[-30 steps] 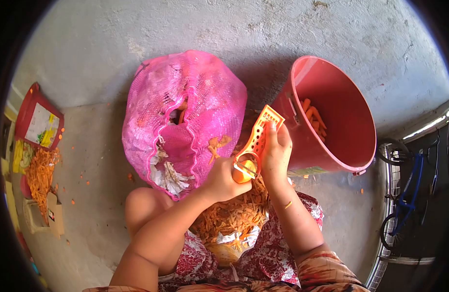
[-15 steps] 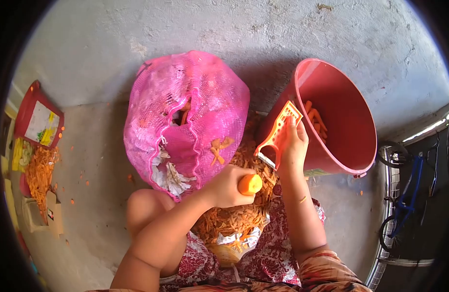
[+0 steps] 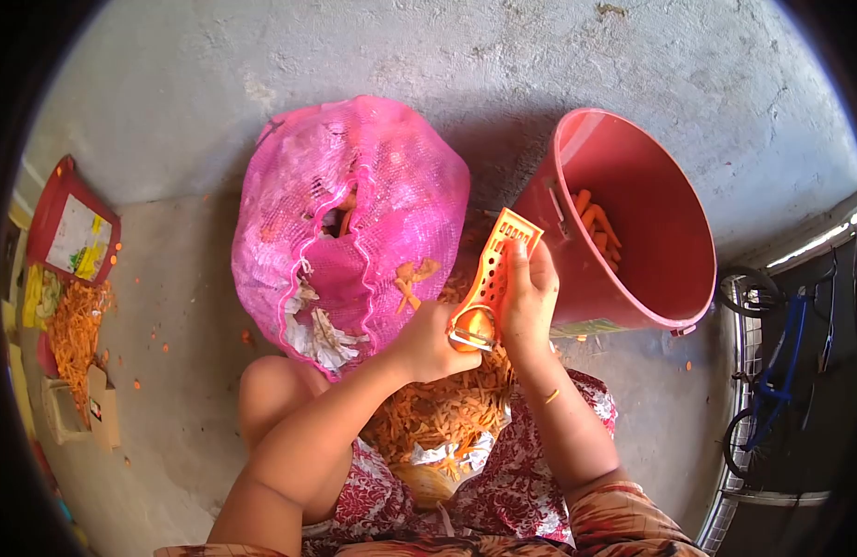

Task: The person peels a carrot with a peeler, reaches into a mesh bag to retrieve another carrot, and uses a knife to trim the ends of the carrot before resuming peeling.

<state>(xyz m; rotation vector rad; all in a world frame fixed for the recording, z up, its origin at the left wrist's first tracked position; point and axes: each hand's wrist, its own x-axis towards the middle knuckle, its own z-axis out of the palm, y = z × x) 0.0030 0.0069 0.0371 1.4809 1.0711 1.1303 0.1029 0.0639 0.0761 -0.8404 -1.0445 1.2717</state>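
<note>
Orange carrot [image 3: 473, 327], stubby and half hidden, just in front of the red plastic bucket [image 3: 665, 278] and directly over the heap of orange peelings [image 3: 438, 413] on the lap. Left hand [image 3: 428, 345] closed around the carrot's lower end, holding it with the tip toward the bucket. Right hand [image 3: 529, 302] closed on the flat orange plastic peeler [image 3: 489, 278], its blade end touching the carrot's top, its perforated handle slanting up toward the bucket's rim. Both hands touching each other, between the bucket and the pink mesh sack [image 3: 354, 223]. Sack bulging and torn open down the middle, standing just left of the bucket on the grey concrete floor [image 3: 168, 278]. Bucket tilted toward the camera, with several peeled carrot pieces [image 3: 597, 223] lying inside against its wall. Peelings heaped on a crumpled plastic sheet [image 3: 447, 457] across a red floral skirt [image 3: 531, 473]. Far left of the bucket, a red tray [image 3: 62, 195] and more orange shavings [image 3: 76, 334] on the floor. Right of the bucket, a blue bicycle [image 3: 786, 371] behind a railing.
</note>
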